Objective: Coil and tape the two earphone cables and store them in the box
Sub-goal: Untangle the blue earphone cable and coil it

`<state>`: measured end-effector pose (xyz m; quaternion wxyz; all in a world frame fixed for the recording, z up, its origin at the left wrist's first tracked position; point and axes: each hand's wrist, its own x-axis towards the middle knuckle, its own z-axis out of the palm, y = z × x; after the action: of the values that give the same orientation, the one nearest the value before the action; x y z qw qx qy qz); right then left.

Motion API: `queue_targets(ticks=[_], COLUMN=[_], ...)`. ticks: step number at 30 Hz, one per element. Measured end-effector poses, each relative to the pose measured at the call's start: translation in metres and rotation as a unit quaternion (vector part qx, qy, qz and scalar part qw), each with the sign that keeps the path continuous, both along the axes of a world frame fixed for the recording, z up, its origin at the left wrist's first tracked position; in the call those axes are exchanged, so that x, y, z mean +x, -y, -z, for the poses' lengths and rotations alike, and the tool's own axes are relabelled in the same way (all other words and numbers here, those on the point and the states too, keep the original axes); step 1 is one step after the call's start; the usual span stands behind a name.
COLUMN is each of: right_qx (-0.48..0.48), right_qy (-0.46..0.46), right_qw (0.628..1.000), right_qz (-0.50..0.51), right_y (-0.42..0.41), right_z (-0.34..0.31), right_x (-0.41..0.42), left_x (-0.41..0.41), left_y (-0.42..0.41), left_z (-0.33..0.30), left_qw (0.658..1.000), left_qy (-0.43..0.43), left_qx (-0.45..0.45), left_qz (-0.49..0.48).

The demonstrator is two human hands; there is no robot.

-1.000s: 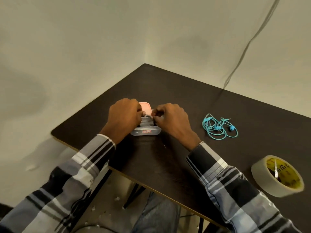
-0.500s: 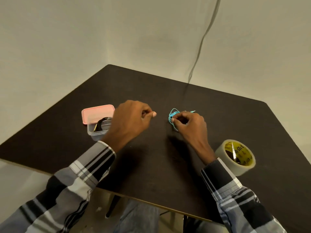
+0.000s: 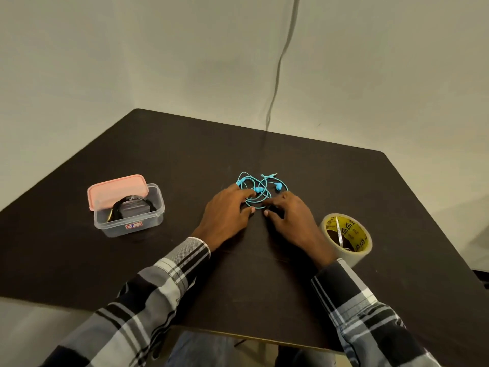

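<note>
Both hands have come together over the loose turquoise earphone cable (image 3: 260, 190), where half a second ago only the right hand (image 3: 292, 221) was at it and the left hand (image 3: 227, 215) hung apart with its fingers curled. The near loops of that cable run under the fingertips of both hands, so whether any finger pinches a strand cannot be told; the fingers look spread and lightly bent, resting on the cable and on the dark brown table top (image 3: 132, 274). Its two earbuds and its plug lie in view beyond the hands.

Left of the hands, well apart, stands the small clear plastic box (image 3: 129, 221) with its pink lid (image 3: 116, 189) lying askew across the far rim. Inside it sits a coiled black earphone cable (image 3: 132, 205), partly hidden by the lid and blurred by the box wall; whether it is taped is hard to make out. A wide roll of pale packing tape with a yellow printed core (image 3: 346, 237) lies just beside the right wrist, its near edge covered by the checked grey and black sleeve (image 3: 370, 313). A thin grey wire (image 3: 277, 75) runs up the wall behind the table.
</note>
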<state>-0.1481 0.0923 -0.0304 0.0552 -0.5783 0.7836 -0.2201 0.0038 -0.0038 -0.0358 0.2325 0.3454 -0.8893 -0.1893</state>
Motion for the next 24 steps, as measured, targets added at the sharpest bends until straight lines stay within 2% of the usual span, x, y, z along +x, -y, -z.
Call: queue_targets(ticks=[4,8,14,18,21,24], right_qx=[-0.004,-0.032,-0.145,-0.232,-0.246,-0.239], right_qy=[-0.024,0.000,0.111,0.234,0.260,0.275], right_qw=[1.000,0.999,0.983,0.944,0.934,0.931], right_qz=[-0.011,-0.036,-0.025,-0.013,-0.015,-0.034], right_y=[0.000,-0.001,-0.001,0.004,0.008,0.004], right_z=[0.002,0.002,-0.018,-0.045,-0.066,-0.091], right_x=[-0.002,-0.001,-0.002,-0.005,-0.005,-0.004], left_x=[-0.002,-0.004,-0.008,-0.012,-0.014,-0.012], left_y=[0.001,-0.001,0.003,0.007,0.008,0.015], left_z=[0.004,0.002,-0.016,-0.039,-0.057,-0.076], left_qw=[1.000,1.000,0.996,0.983,0.973,0.967], left_qy=[-0.020,-0.028,-0.081,-0.157,-0.198,-0.240], left_qx=[-0.005,-0.008,-0.024,-0.002,0.006,0.030], left_qz=[-0.008,0.006,0.042,0.099,0.118,0.081])
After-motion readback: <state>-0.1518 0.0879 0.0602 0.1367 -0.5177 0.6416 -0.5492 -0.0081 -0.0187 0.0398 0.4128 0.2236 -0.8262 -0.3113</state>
